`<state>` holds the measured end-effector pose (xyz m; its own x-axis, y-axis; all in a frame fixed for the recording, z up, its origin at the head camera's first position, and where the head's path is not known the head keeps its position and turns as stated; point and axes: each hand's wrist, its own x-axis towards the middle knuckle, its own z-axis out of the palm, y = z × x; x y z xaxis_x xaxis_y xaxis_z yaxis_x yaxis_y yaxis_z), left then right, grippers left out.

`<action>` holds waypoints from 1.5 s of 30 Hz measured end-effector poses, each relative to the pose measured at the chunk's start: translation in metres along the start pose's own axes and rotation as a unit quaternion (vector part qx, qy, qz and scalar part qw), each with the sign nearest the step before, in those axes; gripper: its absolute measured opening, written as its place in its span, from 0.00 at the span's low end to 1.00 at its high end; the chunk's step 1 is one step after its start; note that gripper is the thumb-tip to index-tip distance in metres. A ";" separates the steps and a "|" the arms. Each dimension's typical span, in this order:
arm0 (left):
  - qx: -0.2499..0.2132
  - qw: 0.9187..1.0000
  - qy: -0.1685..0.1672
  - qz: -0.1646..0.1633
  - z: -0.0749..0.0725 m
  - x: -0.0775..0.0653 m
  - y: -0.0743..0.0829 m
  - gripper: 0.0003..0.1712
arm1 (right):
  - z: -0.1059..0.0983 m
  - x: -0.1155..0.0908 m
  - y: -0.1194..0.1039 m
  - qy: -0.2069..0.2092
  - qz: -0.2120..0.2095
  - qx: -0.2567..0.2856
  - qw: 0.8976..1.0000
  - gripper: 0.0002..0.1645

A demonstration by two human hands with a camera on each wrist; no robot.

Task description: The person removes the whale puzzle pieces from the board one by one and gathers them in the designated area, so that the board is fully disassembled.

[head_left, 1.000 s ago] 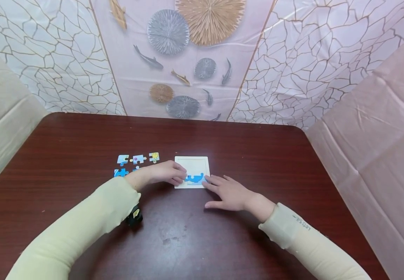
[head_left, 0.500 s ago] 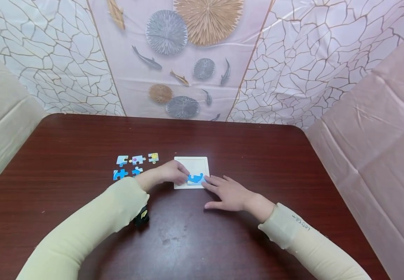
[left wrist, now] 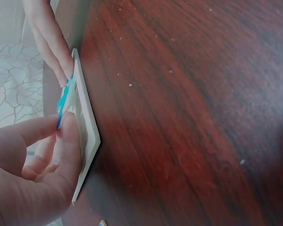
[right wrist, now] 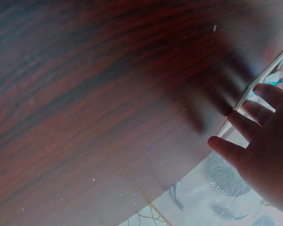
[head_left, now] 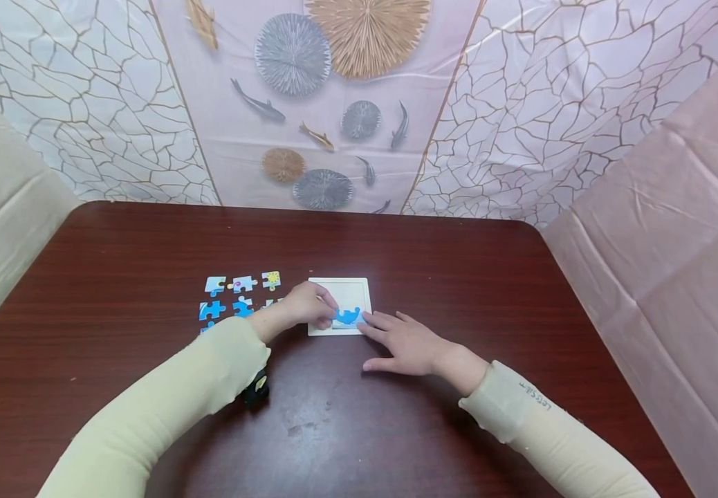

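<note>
Bare dark red-brown wooden tabletop (head_left: 434, 263) lies wide beyond and right of the white square puzzle tray (head_left: 353, 294). Left of it, loose blue cardboard puzzle pieces (head_left: 234, 294) block a low sweep. Both forearms close off the near side.

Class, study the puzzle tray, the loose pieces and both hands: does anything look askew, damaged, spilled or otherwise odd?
Nothing stands out. The white puzzle tray lies flat on the table. The left hand pinches a blue piece at the tray's near edge; the right hand rests flat beside it. The loose pieces lie in tidy rows.
</note>
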<state>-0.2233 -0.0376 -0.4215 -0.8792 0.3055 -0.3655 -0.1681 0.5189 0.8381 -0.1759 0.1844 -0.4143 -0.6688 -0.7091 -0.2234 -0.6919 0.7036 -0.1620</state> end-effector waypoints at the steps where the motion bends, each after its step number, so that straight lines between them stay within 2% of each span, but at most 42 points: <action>1: -0.002 1.000 -0.002 0.002 -0.001 -0.001 0.000 0.09 | 0.000 0.000 0.000 0.000 0.000 0.000 1.000 0.44; 8: -0.017 1.000 -0.019 0.007 -0.009 -0.004 0.000 0.10 | -0.001 0.000 -0.001 0.001 -0.004 -0.002 1.000 0.44; 22: -0.055 0.998 -0.028 0.008 -0.030 -0.013 -0.003 0.15 | 0.001 0.001 0.001 -0.013 0.009 0.003 1.000 0.45; 30: -0.046 0.998 -0.034 0.017 -0.044 -0.020 -0.006 0.15 | -0.001 0.001 -0.001 -0.013 0.011 0.006 1.000 0.44; 37: -0.012 0.999 -0.028 0.030 -0.056 -0.026 -0.011 0.16 | -0.001 0.001 -0.001 -0.010 0.009 0.006 1.000 0.44; 45: -0.012 0.999 -0.033 0.015 -0.068 -0.033 -0.017 0.15 | -0.001 0.001 -0.002 -0.015 0.015 0.004 1.000 0.44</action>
<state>-0.2216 -0.1105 -0.3962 -0.8529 0.3723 -0.3660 -0.1539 0.4906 0.8577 -0.1758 0.1821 -0.4130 -0.6807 -0.6859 -0.2573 -0.6695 0.7250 -0.1616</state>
